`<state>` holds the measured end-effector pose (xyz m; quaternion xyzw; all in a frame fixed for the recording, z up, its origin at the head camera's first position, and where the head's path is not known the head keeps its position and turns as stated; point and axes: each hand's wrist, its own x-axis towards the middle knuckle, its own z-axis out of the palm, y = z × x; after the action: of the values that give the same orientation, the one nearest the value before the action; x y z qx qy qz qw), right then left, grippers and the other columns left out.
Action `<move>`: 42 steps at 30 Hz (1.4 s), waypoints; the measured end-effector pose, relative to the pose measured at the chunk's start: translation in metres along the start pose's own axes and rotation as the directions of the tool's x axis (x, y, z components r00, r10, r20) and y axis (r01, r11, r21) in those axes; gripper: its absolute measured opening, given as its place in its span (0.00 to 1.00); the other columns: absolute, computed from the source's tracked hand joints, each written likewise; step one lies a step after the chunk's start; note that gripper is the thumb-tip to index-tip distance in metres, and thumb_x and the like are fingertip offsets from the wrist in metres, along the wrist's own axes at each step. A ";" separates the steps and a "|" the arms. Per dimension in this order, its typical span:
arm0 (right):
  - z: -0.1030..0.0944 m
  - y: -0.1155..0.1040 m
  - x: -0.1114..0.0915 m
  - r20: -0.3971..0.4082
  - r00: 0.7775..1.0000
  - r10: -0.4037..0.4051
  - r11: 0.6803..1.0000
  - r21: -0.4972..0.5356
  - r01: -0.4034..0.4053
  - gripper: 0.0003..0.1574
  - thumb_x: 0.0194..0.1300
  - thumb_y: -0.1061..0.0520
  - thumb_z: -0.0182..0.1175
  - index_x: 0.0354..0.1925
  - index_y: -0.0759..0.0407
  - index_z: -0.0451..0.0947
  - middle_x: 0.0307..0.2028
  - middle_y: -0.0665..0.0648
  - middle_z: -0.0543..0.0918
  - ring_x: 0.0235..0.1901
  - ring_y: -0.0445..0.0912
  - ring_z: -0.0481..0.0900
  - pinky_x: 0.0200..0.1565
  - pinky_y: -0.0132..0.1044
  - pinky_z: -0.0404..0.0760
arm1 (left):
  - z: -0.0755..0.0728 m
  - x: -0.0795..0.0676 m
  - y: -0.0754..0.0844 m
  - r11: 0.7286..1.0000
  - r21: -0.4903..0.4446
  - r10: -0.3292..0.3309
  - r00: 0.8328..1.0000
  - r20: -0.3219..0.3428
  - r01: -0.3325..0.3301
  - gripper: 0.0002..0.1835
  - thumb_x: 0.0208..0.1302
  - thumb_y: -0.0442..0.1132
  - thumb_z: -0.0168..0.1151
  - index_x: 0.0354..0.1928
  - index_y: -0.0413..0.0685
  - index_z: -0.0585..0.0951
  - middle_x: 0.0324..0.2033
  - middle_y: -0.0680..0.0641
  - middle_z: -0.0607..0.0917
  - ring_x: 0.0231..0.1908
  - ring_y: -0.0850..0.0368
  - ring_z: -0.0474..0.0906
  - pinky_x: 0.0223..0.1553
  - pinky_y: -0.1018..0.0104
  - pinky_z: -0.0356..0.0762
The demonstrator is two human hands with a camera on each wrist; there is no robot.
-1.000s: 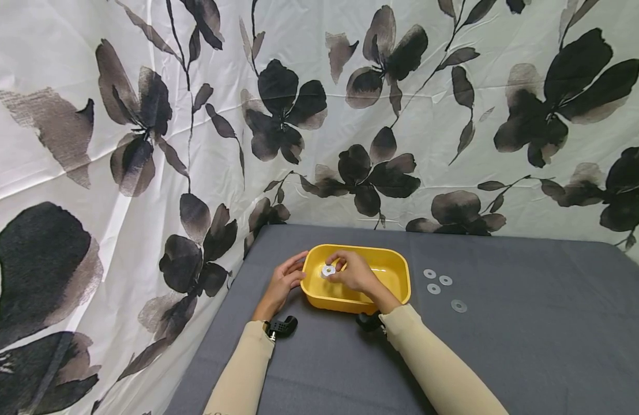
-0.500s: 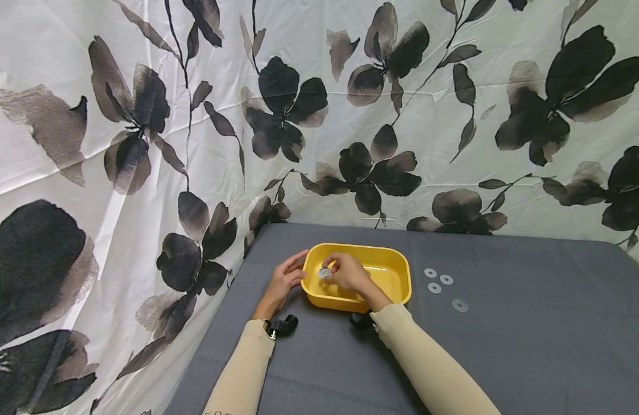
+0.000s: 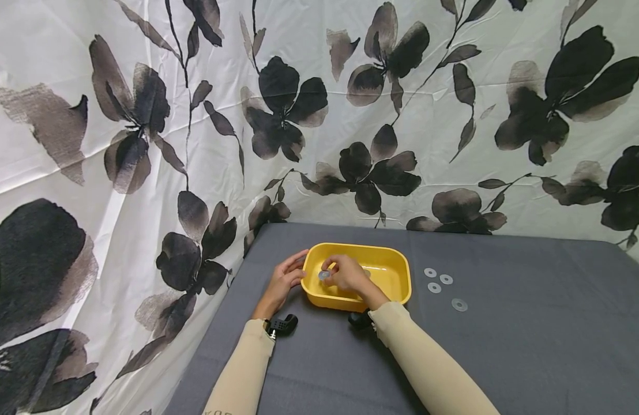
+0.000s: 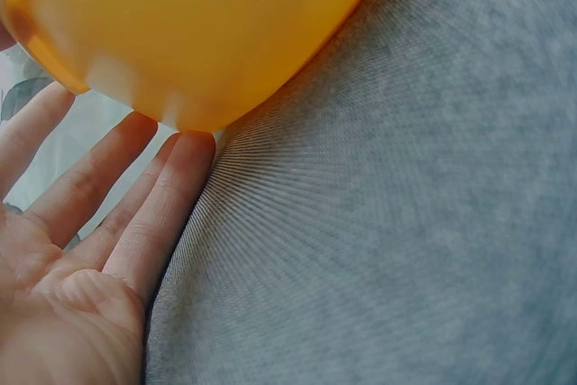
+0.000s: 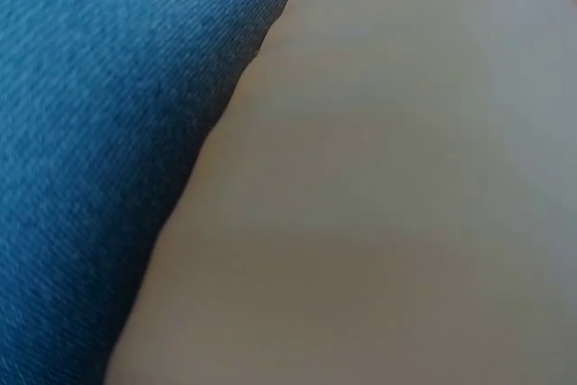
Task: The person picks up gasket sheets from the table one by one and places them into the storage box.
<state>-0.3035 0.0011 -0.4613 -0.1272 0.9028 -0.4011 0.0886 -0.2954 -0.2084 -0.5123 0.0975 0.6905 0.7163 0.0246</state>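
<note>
A yellow plastic bin (image 3: 392, 282) stands on the grey table. My left hand (image 3: 279, 288) rests against its left end. In the left wrist view, straight fingers (image 4: 167, 214) touch the bin's wall (image 4: 207, 33). Inside the bin, my right hand (image 3: 348, 275) pinches a flat silvery washer (image 3: 324, 275) between thumb and fingertips, low over the floor near the left end. Whether the washer touches the floor I cannot tell. Part of another pale disc (image 3: 367, 272) shows behind the right hand. A blurred tan surface fills most of the right wrist view, which hides the right fingers.
Several loose washers (image 3: 434, 287) lie on the grey tabletop (image 3: 548, 323) to the right of the bin. A white curtain (image 3: 309, 190) with dark flowers hangs behind the table and along its left side.
My right hand has moved slightly left and lower inside the bin with the washer, which now shows at a flatter angle. The left hand stays against the bin.
</note>
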 end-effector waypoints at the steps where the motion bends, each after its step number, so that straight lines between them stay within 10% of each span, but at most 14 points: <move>1: 0.000 0.001 0.001 0.002 1.000 0.008 1.000 -0.011 -0.008 0.16 0.58 0.57 0.75 0.45 0.51 0.85 0.32 0.54 0.82 0.29 0.47 0.75 0.30 0.35 0.67 | 0.000 0.000 0.001 1.000 0.000 -0.001 1.000 0.003 0.001 0.30 0.67 0.31 0.57 0.72 0.53 0.74 0.67 0.37 0.78 0.63 0.43 0.78 0.52 0.66 0.83; 19: 0.001 0.003 0.002 0.010 1.000 0.004 1.000 0.011 -0.004 0.18 0.59 0.58 0.73 0.49 0.55 0.85 0.34 0.56 0.81 0.29 0.47 0.74 0.30 0.34 0.69 | 0.001 0.000 0.002 1.000 0.015 -0.005 1.000 -0.008 0.005 0.30 0.67 0.31 0.58 0.72 0.54 0.74 0.66 0.38 0.79 0.61 0.47 0.80 0.52 0.64 0.84; 27: -0.006 0.002 -0.003 -0.142 0.989 -0.051 0.992 0.107 0.067 0.11 0.66 0.57 0.67 0.47 0.57 0.84 0.31 0.56 0.79 0.24 0.46 0.70 0.26 0.33 0.66 | 0.002 0.001 0.001 1.000 0.007 -0.010 1.000 -0.008 0.010 0.31 0.66 0.31 0.58 0.72 0.53 0.74 0.66 0.37 0.78 0.61 0.47 0.80 0.51 0.65 0.84; 42: -0.099 0.033 -0.056 -0.138 0.940 -0.312 0.938 0.112 0.327 0.08 0.70 0.56 0.65 0.46 0.55 0.84 0.31 0.55 0.81 0.29 0.46 0.75 0.32 0.34 0.74 | 0.002 -0.001 0.002 1.000 0.009 0.009 1.000 -0.003 -0.009 0.31 0.67 0.32 0.59 0.73 0.51 0.73 0.67 0.36 0.77 0.63 0.42 0.78 0.51 0.62 0.84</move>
<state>-0.2811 0.1088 -0.4173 -0.2420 0.8450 -0.4763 -0.0232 -0.2938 -0.2071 -0.5107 0.0995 0.6932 0.7136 0.0201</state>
